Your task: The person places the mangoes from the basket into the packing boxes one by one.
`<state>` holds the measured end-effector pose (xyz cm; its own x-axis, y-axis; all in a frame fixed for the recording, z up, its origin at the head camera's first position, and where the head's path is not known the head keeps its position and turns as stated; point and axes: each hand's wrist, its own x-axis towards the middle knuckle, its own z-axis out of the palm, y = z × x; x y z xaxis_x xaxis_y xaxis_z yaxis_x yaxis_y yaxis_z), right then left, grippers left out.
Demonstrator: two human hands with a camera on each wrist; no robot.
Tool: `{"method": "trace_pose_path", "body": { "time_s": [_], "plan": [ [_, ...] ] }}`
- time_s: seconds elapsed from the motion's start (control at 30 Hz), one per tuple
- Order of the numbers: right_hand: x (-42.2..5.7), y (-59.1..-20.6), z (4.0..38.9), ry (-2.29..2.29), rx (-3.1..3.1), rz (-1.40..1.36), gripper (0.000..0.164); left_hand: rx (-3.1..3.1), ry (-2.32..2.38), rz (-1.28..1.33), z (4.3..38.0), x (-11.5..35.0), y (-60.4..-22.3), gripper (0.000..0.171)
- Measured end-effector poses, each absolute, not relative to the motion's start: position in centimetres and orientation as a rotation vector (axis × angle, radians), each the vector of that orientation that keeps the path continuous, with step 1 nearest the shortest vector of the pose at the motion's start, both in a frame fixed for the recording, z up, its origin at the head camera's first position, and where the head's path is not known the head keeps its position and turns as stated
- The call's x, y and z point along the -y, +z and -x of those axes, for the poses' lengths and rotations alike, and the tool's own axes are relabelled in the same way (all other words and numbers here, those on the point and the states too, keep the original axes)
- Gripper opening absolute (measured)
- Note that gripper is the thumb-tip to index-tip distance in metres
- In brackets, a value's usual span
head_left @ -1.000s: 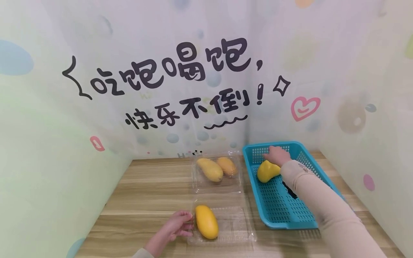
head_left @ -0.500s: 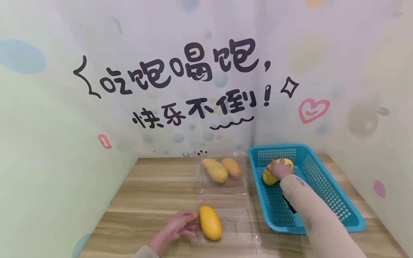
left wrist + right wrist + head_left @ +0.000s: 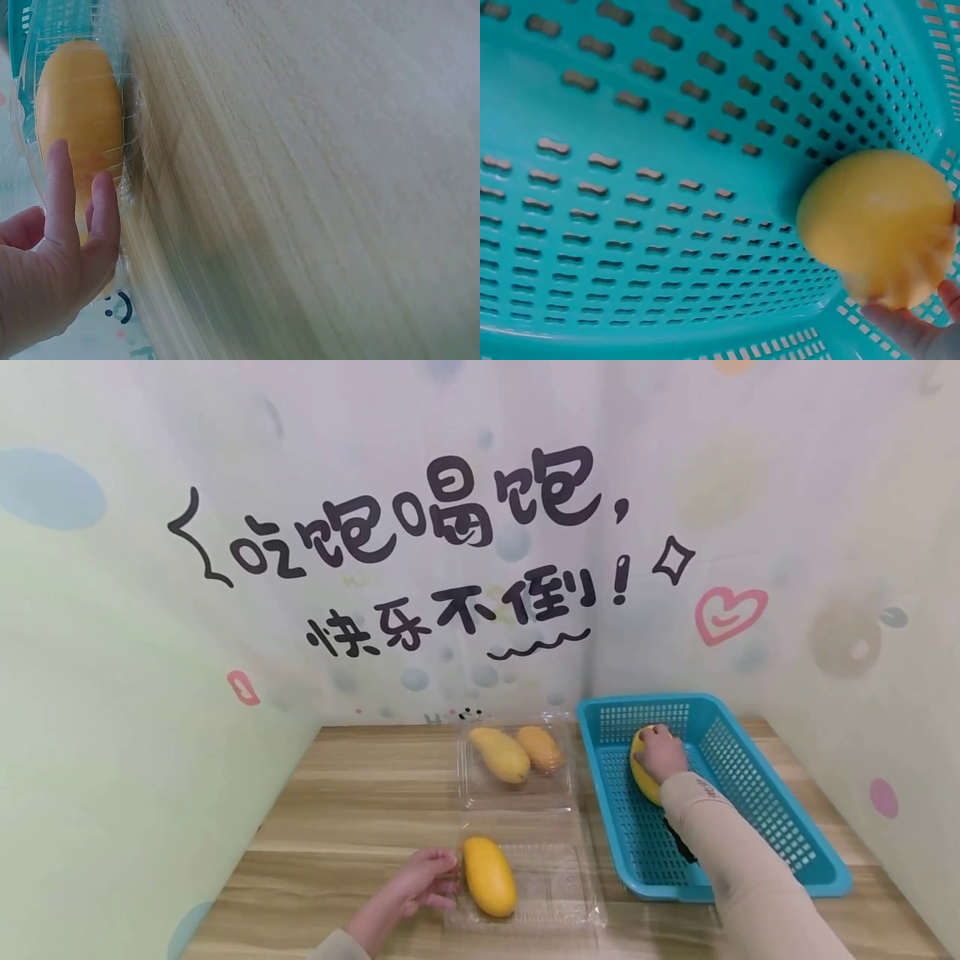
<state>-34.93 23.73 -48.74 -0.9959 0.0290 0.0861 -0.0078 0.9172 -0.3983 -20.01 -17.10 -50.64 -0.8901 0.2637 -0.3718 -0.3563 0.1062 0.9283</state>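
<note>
Head view shows our right hand gripping a yellow fruit inside the blue basket. Our left hand, loosely extended and holding nothing, is beside the clear container.

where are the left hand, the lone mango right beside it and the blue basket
left hand [image 3: 416, 883]: head view, back of the hand
lone mango [image 3: 490, 878]: head view, middle of its upper side
blue basket [image 3: 643, 853]: head view, bare mesh floor

We observe a wood-grain table before a pale backdrop bearing black lettering, a pink heart at lower right.
</note>
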Motion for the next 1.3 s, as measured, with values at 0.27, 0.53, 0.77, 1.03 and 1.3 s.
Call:
{"method": "trace_pose_path", "body": {
  "time_s": [0.27, 0.53, 0.77, 1.03, 1.3],
  "plan": [
    [-24.5, -48.8, 34.6, 0.872, 3.145, 0.104, 0.076, -1.959, 1.849, 0.092, 19.9, 17.1, -50.8, 0.029],
    [-24.2, -48.8, 33.8, 0.958, 3.196, 0.219, 0.097, -1.971, 1.849, 0.097, 19.9, 17.1, -50.7, 0.027],
    [-23.9, -48.9, 33.4, 0.958, 3.220, 0.309, 0.100, -1.975, 1.847, 0.086, 19.8, 17.1, -50.7, 0.027],
    [-24.2, -50.0, 33.6, 0.976, 3.214, 0.343, 0.106, -1.974, 1.845, 0.081, 19.8, 17.2, -50.9, 0.028],
    [-24.3, -50.5, 33.6, 0.990, 3.193, 0.363, 0.109, -1.966, 1.841, 0.078, 19.9, 17.1, -50.9, 0.028]
  ]
}}
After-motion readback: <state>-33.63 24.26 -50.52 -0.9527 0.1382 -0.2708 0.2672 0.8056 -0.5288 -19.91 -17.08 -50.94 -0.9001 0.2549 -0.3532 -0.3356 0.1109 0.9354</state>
